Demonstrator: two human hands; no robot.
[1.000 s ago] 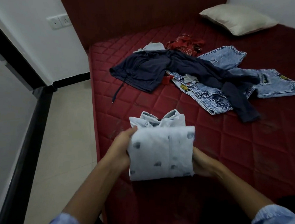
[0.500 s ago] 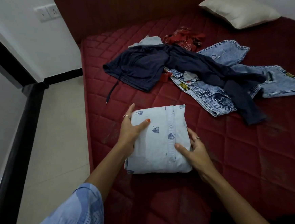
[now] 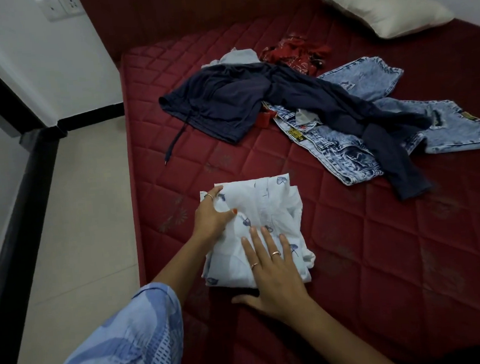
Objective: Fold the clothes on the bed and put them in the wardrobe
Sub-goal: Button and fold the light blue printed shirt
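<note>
A folded white shirt (image 3: 266, 205) with small blue prints lies on the red quilted mattress (image 3: 381, 242) near its left edge. My left hand (image 3: 211, 215) rests on the shirt's left side, thumb across the cloth and fingers reaching its far left corner. My right hand (image 3: 271, 268) lies flat on the near part of the shirt with straight fingers, thumb out on the mattress. Farther back lies a heap of unfolded clothes: a navy garment (image 3: 227, 102) with a drawstring, light-blue jeans (image 3: 342, 150), a red cloth (image 3: 294, 54) and a pale grey piece (image 3: 237, 57).
A cream pillow (image 3: 386, 9) sits at the bed's far right corner by the dark red headboard (image 3: 205, 9). Beige floor (image 3: 86, 208) runs along the bed's left side, bounded by a white wall with a socket (image 3: 61, 6) and a black-framed panel (image 3: 13, 199).
The shirt, held up a second ago, was laid on the mattress. My right hand has since moved from its right edge onto its top and lies flat. The view shifted slightly.
</note>
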